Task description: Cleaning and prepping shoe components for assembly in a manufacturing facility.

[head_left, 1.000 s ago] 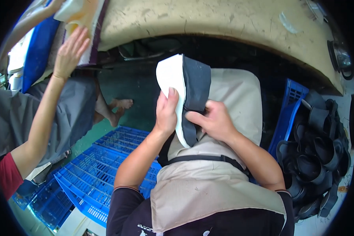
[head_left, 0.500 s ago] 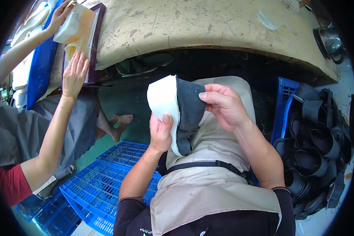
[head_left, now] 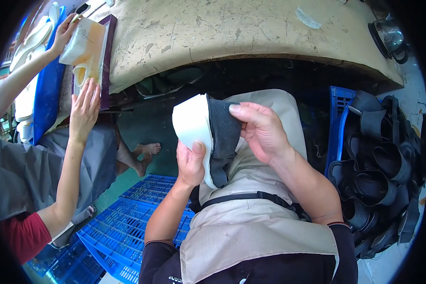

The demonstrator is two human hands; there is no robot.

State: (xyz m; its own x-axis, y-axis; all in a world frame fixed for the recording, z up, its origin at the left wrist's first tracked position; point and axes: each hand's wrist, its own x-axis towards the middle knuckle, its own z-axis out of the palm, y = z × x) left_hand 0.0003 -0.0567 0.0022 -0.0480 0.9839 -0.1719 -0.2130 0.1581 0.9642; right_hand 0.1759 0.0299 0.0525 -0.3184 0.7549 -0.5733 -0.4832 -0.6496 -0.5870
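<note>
Over my lap I hold a wedge-heeled shoe with a white sole (head_left: pixel 190 119) and a black upper (head_left: pixel 224 127) against its right side. My left hand (head_left: pixel 190 163) is closed around the sole's lower part, thumb on the white face. At the upper's top right edge, my right hand (head_left: pixel 264 130) pinches the black material between thumb and fingers. The heel end of the sole points up and to the left. The fingertips behind the shoe are hidden.
A worn beige table (head_left: pixel 199 33) curves across the front. To the left, a co-worker's hands (head_left: pixel 85 106) are at a white, yellow-stained container (head_left: pixel 87 40) on a tray. Blue crates (head_left: pixel 146 201) stand at my left; black uppers (head_left: pixel 374 182) fill a blue crate (head_left: pixel 338 111) at right.
The shoe has shifted slightly left and down. My right thumb has moved to the upper's top edge, still pinching. The co-worker's nearer hand has moved down a little.
</note>
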